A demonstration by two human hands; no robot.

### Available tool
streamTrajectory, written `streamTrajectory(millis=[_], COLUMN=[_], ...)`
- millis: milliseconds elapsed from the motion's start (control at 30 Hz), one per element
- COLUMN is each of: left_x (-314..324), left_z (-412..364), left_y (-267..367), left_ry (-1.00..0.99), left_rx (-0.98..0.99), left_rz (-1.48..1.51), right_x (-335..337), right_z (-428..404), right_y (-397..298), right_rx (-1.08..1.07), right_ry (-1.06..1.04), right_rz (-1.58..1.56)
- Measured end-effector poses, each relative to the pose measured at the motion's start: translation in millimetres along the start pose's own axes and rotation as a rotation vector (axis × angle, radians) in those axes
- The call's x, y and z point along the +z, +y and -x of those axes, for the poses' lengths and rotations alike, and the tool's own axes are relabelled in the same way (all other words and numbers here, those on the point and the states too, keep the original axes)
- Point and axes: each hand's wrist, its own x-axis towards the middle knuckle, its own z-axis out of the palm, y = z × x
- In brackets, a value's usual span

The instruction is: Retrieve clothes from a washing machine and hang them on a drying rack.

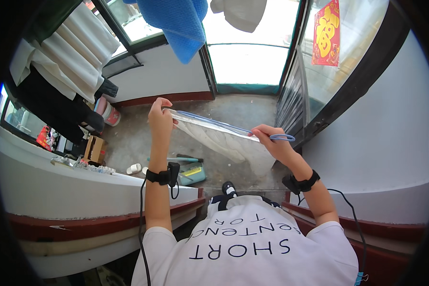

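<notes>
A thin, whitish translucent cloth (232, 146) is stretched between my hands and hangs down below them. My left hand (161, 113) grips the upper left corner of its edge. At the other end, my right hand (271, 141) pinches the cloth's edge together with a thin blue loop (214, 123), which looks like a wire hanger or cord. The blue loop runs along the top edge towards my left hand, and its rounded end sticks out past my right hand. Whether my left fingers also hold the blue loop is unclear.
A blue towel (182, 25) hangs ahead, and white and dark clothes (71, 53) hang at left. On the floor lie a teal dustpan (193, 174), white slippers (134, 168) and a cardboard box (94, 149). A bright doorway (248, 64) stands ahead, with a slatted panel (295, 96) beside it.
</notes>
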Motion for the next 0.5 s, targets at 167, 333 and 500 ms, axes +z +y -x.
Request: streamTrajectory(millis=[167, 333, 500], left_x=[16, 22, 31], left_z=[18, 21, 36], left_y=[3, 14, 21], left_ry=[-0.150, -0.132, -0.450], left_rx=[-0.124, -0.012, -0.037], left_rz=[0.043, 0.046, 0.117], right_x=[-15, -17, -22], right_z=[-5, -15, -46], right_y=[-17, 0, -23], right_rx=[0.131, 0.082, 0.272], right_ry=[-0.178, -0.232, -0.123], right_rz=[0.184, 0.270, 0.062])
